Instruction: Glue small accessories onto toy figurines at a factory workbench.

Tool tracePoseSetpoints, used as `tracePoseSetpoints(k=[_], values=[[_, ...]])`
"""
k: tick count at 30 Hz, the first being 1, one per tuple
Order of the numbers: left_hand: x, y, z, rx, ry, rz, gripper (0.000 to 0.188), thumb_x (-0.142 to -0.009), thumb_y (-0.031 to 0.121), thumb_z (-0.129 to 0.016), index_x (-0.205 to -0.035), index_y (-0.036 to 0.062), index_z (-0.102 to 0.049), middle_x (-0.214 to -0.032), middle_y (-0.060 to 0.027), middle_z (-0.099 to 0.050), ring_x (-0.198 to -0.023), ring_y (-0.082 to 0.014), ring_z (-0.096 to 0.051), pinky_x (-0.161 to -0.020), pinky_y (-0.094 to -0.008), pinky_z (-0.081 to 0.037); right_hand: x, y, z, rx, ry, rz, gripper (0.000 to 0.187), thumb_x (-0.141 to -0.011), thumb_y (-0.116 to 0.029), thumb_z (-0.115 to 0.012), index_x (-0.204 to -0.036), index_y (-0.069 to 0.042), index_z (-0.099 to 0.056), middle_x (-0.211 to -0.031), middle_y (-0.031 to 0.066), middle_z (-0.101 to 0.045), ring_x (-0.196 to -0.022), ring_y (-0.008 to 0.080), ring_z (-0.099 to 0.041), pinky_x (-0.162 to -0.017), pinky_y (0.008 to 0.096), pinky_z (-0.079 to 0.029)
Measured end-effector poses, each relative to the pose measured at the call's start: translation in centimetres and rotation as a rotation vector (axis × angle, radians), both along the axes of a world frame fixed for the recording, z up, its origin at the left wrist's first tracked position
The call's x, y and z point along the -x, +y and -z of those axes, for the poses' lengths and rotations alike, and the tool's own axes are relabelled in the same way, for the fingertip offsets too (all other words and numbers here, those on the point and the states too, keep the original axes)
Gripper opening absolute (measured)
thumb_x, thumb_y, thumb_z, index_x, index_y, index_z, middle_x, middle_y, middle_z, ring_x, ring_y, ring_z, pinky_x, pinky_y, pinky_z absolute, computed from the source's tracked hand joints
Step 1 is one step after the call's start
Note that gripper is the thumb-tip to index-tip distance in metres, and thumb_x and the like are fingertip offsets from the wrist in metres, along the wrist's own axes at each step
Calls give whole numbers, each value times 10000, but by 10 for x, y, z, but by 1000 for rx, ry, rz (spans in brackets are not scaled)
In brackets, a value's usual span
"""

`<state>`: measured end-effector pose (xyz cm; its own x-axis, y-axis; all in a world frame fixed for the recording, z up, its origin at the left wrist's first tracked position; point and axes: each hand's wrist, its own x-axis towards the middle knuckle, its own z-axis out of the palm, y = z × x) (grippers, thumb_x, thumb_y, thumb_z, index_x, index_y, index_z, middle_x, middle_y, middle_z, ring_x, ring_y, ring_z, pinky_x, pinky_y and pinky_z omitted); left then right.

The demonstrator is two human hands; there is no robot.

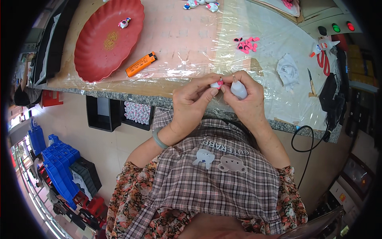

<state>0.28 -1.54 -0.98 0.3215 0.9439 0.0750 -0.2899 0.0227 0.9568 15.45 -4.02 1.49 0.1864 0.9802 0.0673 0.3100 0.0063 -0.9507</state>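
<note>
Over the table's near edge, my left hand [188, 101] pinches a small white-and-pink figurine [217, 85] between thumb and fingertips. My right hand [251, 97] is closed round a small white squeeze bottle [239, 91] with a thin nozzle, and its fingertips meet the figurine from the right. Fingers cover most of the figurine. Beyond my hands, small pink pieces [248, 46] lie in a loose pile, a few with black parts. One finished-looking white, pink and black figurine [124, 22] sits in the red scalloped tray [89, 47].
Left of my hands lies an orange lighter [141, 64]. More white figurines [201, 4] sit at the far edge. To the right are a crumpled white tissue [287, 71], a thin pointed tool [311, 83], red-handled scissors [324, 63] and a black cable [296, 137].
</note>
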Motion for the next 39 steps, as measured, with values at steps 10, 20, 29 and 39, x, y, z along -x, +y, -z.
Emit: tracePoseSetpoints(k=[10,20,29,39], values=[[9,3,-2,198,-104,100,266,-890,-44,-591,-1155,-59,-597,-1147,-135,-627,-1068,-194,-613,-947,-291,-500,-7,3,-7,-84,-53,-77,99,-766,2,-674,-851,-7,-623,-799,80,-620,-729,163,-616,-653,275,-475],[9,9,-6,111,-49,48,267,-889,-55,-587,-1156,-50,-597,-1126,-133,-642,-1049,-170,-616,-922,-272,-504,3,11,-5,-82,-64,-33,111,-767,14,-680,-860,-11,-625,-775,79,-608,-689,164,-598,-623,278,-465],[32,16,-35,68,-74,5,253,-897,-21,-593,-1149,-26,-573,-1144,-114,-636,-1038,-151,-613,-909,-268,-497,-20,-6,-24,151,276,29,199,-837,18,-649,-1031,-17,-629,-835,8,-578,-618,46,-512,-534,189,-414],[125,117,-69,-656,942,-496,220,-802,-14,-643,-1018,20,-668,-967,-154,-663,-833,-276,-661,-722,-317,-524,-45,-13,-26,138,230,20,175,-841,15,-630,-1015,-5,-630,-814,-1,-565,-608,45,-490,-526,187,-398]])
